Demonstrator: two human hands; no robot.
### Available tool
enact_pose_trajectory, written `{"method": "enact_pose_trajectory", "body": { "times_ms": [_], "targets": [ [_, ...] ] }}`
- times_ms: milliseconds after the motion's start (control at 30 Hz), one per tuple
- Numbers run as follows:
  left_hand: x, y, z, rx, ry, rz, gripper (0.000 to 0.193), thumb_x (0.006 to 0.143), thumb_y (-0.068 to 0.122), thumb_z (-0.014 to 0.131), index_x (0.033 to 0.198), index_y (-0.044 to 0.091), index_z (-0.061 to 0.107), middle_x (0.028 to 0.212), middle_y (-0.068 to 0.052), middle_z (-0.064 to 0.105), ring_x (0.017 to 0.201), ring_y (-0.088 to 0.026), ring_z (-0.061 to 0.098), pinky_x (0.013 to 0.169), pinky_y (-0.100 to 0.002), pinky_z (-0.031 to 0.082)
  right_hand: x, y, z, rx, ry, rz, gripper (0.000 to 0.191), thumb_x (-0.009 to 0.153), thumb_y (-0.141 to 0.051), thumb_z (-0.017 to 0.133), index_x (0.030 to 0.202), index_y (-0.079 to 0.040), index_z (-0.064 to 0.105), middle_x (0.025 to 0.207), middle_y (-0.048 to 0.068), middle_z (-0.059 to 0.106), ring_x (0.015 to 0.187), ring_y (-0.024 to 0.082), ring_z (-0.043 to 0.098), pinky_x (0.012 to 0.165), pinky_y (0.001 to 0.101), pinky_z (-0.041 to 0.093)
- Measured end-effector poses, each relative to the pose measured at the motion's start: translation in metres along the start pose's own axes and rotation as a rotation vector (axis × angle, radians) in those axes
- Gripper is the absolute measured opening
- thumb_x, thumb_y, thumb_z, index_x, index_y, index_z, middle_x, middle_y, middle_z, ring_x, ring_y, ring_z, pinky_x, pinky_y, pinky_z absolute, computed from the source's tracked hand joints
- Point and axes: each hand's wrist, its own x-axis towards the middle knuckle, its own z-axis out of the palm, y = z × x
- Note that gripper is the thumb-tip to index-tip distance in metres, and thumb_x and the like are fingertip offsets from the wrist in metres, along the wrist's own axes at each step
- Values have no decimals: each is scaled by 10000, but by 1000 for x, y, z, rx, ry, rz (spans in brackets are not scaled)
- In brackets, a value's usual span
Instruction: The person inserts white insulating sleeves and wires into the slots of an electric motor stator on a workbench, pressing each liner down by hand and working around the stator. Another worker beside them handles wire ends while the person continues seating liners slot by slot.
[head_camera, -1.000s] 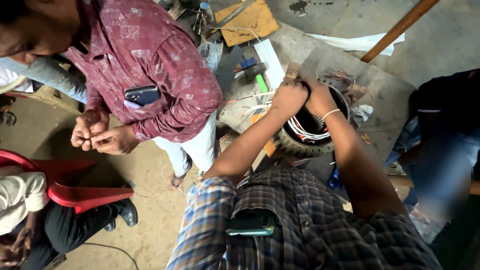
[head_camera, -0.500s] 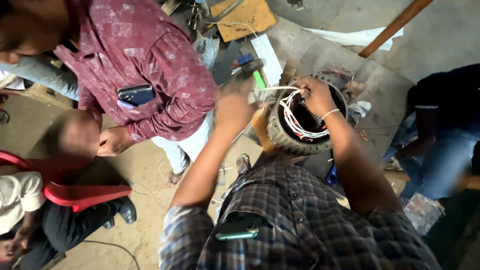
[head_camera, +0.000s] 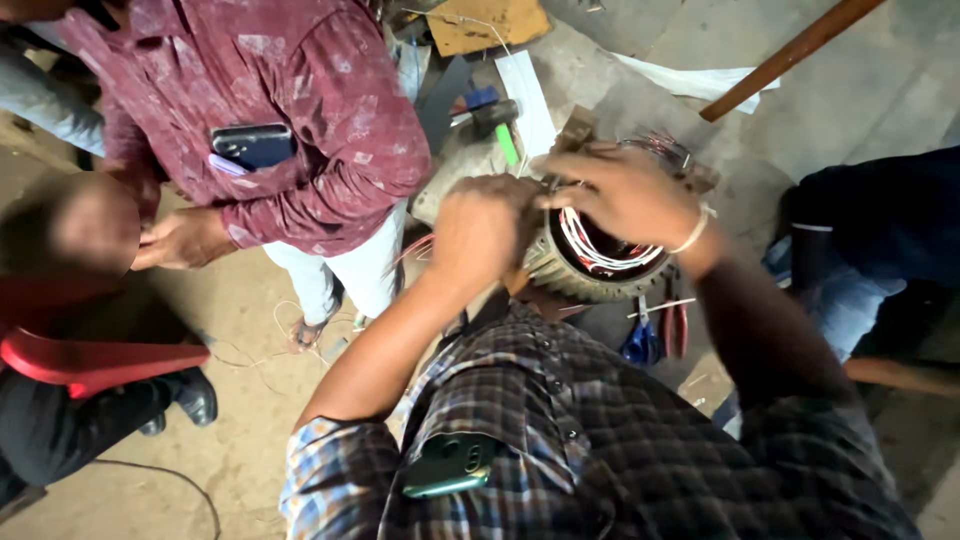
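Left hand (head_camera: 482, 228), moved in from left, now fisted against motor stator (head_camera: 600, 262) rim, frame centre; right hand (head_camera: 625, 192) fingers still spread over white winding wires (head_camera: 590, 252); grip contents indiscernible.

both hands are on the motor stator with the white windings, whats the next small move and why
Probably press the loose white windings down into the stator with the right hand, while the left hand steadies the rim. The white loops stand proud and uneven inside the ring, the right hand lies over them, and the left hand is closed at the stator's edge.
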Motion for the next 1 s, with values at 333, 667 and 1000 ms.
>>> {"method": "enact_pose_trajectory", "body": {
  "times_ms": [333, 667, 1000],
  "targets": [
    [7, -52, 23, -546, -82, -170, 205, 974, 240, 688, 1046, 67, 771, 926, -139, 762, 782, -242, 733, 745, -355, 556, -35, 23, -70, -751, 205, -254, 388, 824, -214, 693, 1184, -73, 733, 1089, 95, 747, 1002, 271, 670, 828, 414, 463],
    [44, -71, 122, -929, -176, -337, 112, 941, 142, 730, 983, 39, 725, 754, -143, 695, 647, -160, 615, 608, -350, 485, -19, 36, 14, -633, 119, -66, 301, 878, -172, 694, 1174, -200, 743, 1056, -13, 694, 1032, 238, 641, 958, 406, 506],
    [13, -131, 193, -458, -121, -160, 246, 887, 22, 632, 1094, 94, 744, 1076, -164, 727, 997, -398, 679, 873, -462, 531, -53, 69, 70, -713, 148, 150, 279, 845, -133, 664, 1088, -219, 773, 1038, 11, 658, 876, 228, 677, 673, 356, 552]
  ]
}}
